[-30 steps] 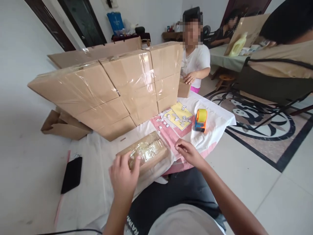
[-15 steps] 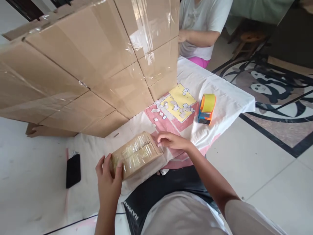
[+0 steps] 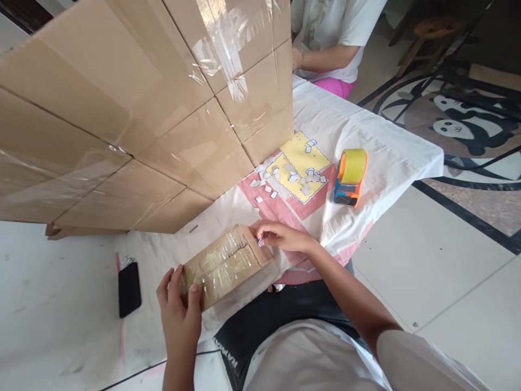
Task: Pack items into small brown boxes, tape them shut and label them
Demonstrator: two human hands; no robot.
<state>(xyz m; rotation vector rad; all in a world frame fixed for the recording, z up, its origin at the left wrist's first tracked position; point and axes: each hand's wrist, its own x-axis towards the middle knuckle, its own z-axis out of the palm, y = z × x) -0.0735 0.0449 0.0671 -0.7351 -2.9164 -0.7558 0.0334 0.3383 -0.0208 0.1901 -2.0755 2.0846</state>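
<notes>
A small cardboard box (image 3: pixel 226 266) with clear tape over its top seam lies on the cloth in front of me. My left hand (image 3: pixel 179 298) grips its left end, thumb on top and fingers along the far side. At the opposite end, my right hand (image 3: pixel 283 237) pinches a small blue-edged paper piece (image 3: pixel 259 242) against or very close to the box's end; contact is hard to make out. Beyond it lies a yellow sheet (image 3: pixel 291 158) with scalloped edges, strewn with several small whitish paper pieces (image 3: pixel 306 189).
A wall of stacked, taped cartons (image 3: pixel 195 136) rises behind the box. To the right stands an orange and blue tape dispenser (image 3: pixel 350 176). A black phone (image 3: pixel 129 290) lies at the left. Another person (image 3: pixel 329 49) sits across the cloth-covered table (image 3: pixel 391 144).
My right hand has brought the small paper piece slightly left, to the box's end. The left hand keeps its grip. The whole view has shifted a little.
</notes>
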